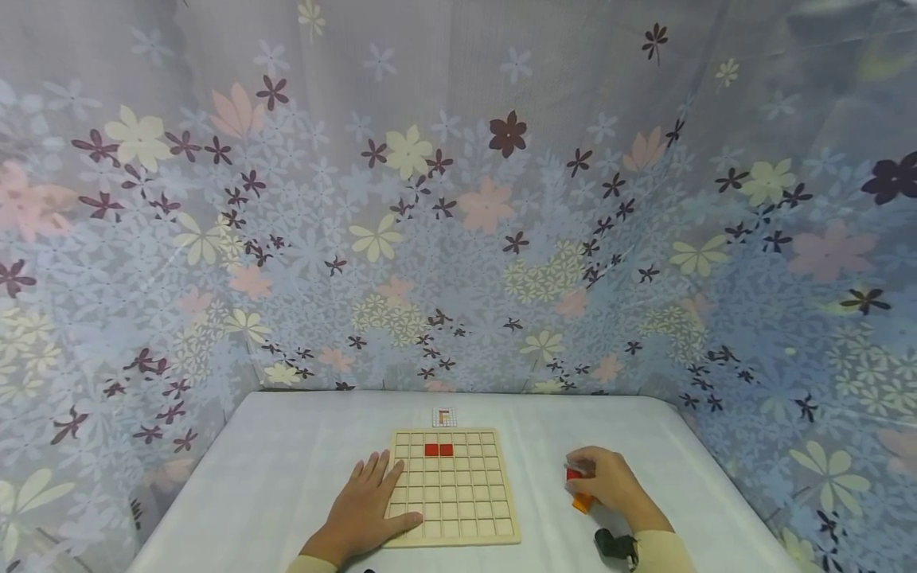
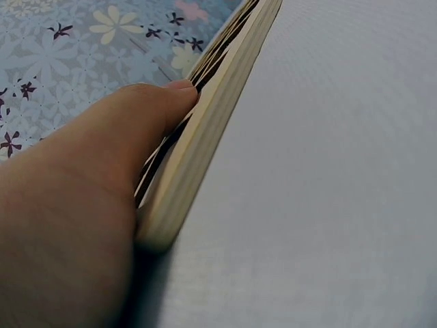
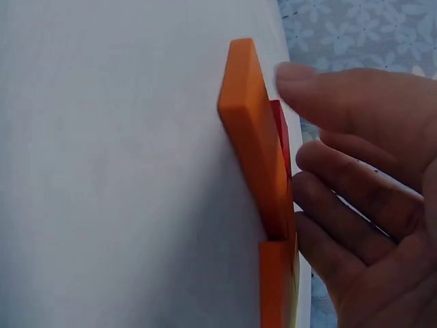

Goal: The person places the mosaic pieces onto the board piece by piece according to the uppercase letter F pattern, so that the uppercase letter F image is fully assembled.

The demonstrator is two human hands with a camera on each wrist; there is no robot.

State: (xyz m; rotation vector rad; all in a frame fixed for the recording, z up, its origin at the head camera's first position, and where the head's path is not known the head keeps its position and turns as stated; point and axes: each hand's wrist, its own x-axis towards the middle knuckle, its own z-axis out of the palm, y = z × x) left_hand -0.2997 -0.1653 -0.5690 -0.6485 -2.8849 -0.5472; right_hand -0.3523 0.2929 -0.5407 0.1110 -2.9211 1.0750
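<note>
My left hand (image 1: 365, 509) lies with fingers spread over the left edge of a wooden grid board (image 1: 505, 501). Its thumb (image 2: 164, 102) rests on the board's rim in the left wrist view. Two red squares (image 1: 439, 450) sit side by side in the board's upper rows. To the right of the board, my right hand (image 1: 609, 481) is over several small pieces, its fingers loosely bent. An orange block (image 3: 249, 123) stands tilted near the thumb, with a red piece (image 3: 280, 126) behind it and another orange block (image 3: 274, 280) below. No grip on them shows.
A small printed card (image 1: 445, 417) with a coloured grid lies just beyond the board. White cloth (image 1: 301, 446) covers the table. A flowered curtain (image 1: 458, 239) hangs behind and at both sides. A black device (image 1: 614, 544) is by the right wrist.
</note>
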